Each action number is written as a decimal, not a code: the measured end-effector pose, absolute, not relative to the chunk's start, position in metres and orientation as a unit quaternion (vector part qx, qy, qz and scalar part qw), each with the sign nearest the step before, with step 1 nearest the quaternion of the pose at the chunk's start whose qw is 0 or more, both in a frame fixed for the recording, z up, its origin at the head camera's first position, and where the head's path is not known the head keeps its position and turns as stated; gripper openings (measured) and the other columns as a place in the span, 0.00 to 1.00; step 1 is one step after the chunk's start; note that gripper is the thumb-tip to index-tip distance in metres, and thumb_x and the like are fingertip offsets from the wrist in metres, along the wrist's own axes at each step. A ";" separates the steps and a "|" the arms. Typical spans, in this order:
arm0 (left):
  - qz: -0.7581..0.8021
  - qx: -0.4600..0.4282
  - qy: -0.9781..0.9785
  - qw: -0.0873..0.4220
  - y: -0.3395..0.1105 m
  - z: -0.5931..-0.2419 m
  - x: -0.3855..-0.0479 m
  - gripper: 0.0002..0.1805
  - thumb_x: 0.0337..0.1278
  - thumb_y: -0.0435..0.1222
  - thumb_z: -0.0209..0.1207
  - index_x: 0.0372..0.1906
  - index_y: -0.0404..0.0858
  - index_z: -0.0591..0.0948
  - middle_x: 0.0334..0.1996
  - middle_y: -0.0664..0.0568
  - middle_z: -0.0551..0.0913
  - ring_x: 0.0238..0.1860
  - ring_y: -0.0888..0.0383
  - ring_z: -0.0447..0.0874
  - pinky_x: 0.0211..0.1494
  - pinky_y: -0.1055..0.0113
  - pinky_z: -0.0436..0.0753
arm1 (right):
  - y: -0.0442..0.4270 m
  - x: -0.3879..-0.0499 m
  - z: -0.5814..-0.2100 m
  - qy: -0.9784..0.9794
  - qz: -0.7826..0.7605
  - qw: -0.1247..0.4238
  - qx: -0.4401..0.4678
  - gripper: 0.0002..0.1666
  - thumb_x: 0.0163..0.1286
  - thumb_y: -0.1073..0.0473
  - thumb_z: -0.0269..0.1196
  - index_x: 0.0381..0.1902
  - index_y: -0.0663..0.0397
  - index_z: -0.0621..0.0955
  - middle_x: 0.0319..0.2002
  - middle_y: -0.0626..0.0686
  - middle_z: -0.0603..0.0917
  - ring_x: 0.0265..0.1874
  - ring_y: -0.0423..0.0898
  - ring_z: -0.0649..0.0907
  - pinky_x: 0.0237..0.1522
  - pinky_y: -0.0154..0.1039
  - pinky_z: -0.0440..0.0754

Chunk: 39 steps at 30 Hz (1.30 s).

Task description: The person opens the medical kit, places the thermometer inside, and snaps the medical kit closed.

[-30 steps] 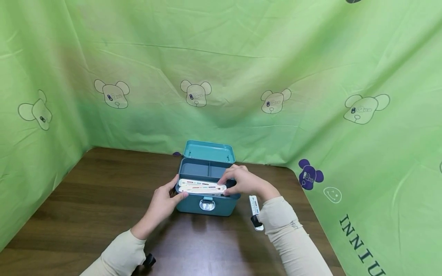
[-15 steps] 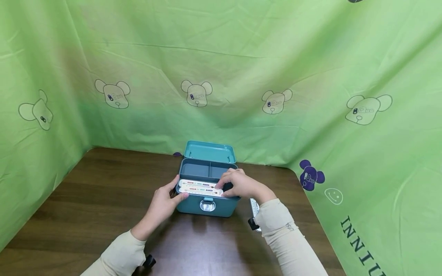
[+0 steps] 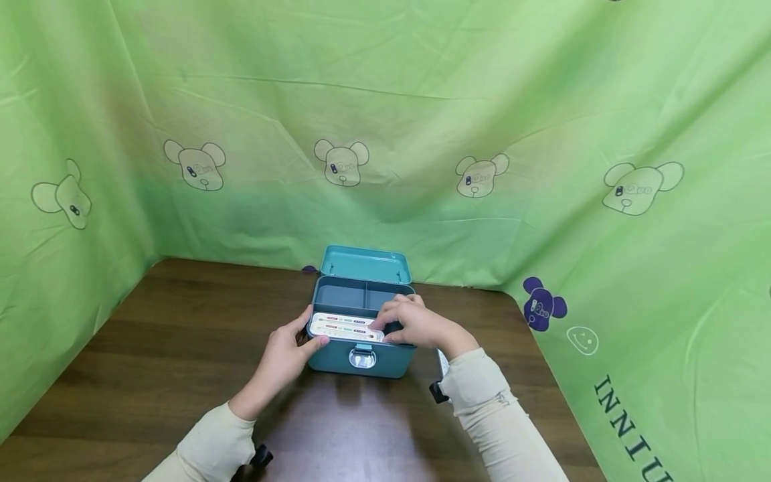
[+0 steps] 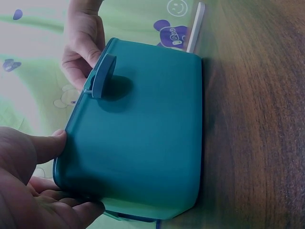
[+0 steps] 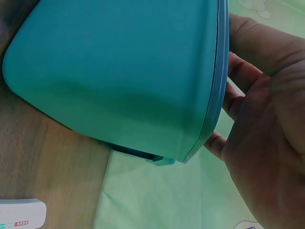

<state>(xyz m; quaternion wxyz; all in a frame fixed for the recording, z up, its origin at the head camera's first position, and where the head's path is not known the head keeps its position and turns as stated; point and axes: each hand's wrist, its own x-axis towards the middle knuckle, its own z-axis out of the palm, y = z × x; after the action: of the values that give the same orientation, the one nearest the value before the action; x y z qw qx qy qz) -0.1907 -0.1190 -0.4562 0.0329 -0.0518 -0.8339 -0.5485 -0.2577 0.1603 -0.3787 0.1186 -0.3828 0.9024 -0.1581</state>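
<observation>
A teal storage box (image 3: 361, 361) stands on the table with its lid (image 3: 366, 265) raised at the back. My left hand (image 3: 283, 348) grips its left side, thumb at the front rim; the left wrist view shows the same hand (image 4: 28, 181) around that corner. Two slim white cases (image 3: 342, 328) with coloured print lie side by side in the front part of the box. My right hand (image 3: 415, 325) reaches over the right rim and pinches the right end of the cases. In the right wrist view the box wall hides these fingertips, while the palm (image 5: 267, 124) shows.
Another slim white case (image 3: 444, 363) lies on the wooden table (image 3: 181, 361) right of the box, partly covered by the right sleeve (image 3: 488, 388). A divided tray (image 3: 340, 296) fills the box's back part. Green printed cloth (image 3: 385, 100) hangs behind and at both sides.
My right hand has shifted slightly left, and the cases have slid left and lower into the box, now lying flat and parallel. The left hand has stayed in place.
</observation>
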 end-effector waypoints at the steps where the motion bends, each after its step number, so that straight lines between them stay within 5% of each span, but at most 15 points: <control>1: -0.549 -0.053 -0.833 0.034 -0.119 -0.457 -0.191 0.42 0.63 0.40 0.69 0.77 0.35 0.64 0.75 0.42 0.67 0.74 0.47 0.68 0.69 0.52 0.75 | 0.160 -0.257 -0.379 0.903 -0.157 0.117 -0.383 0.17 0.67 0.57 0.72 0.54 0.42 0.89 0.52 0.42 0.85 0.57 0.46 0.74 0.66 0.61 0.60; 10: -0.546 -0.047 -0.836 0.029 -0.118 -0.457 -0.191 0.42 0.63 0.39 0.70 0.78 0.36 0.64 0.75 0.41 0.67 0.74 0.47 0.68 0.69 0.52 0.75 | 0.165 -0.256 -0.382 0.906 -0.159 0.090 -0.381 0.17 0.67 0.59 0.71 0.54 0.43 0.88 0.53 0.44 0.85 0.59 0.48 0.75 0.67 0.61 0.62; 27: -0.547 -0.049 -0.835 0.031 -0.118 -0.456 -0.191 0.42 0.63 0.39 0.70 0.78 0.36 0.63 0.75 0.41 0.67 0.74 0.47 0.68 0.69 0.52 0.75 | 0.191 -0.227 -0.389 0.908 -0.228 -0.098 -0.336 0.16 0.65 0.58 0.73 0.52 0.48 0.88 0.50 0.48 0.86 0.54 0.50 0.79 0.58 0.53 0.71; 39: -0.550 -0.052 -0.833 0.033 -0.119 -0.457 -0.191 0.42 0.63 0.40 0.70 0.77 0.35 0.64 0.75 0.43 0.67 0.74 0.48 0.69 0.69 0.52 0.76 | 0.210 -0.201 -0.395 0.911 -0.275 -0.179 -0.250 0.18 0.65 0.60 0.73 0.53 0.51 0.87 0.48 0.51 0.86 0.53 0.51 0.79 0.57 0.54 0.71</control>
<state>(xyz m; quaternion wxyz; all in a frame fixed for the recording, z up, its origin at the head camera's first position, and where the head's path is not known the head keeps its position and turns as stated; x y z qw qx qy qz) -0.1914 -0.1187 -0.4571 0.0327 -0.0522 -0.8326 -0.5505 -0.2010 0.2104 -0.3946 -0.1789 -0.2503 0.9110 -0.2748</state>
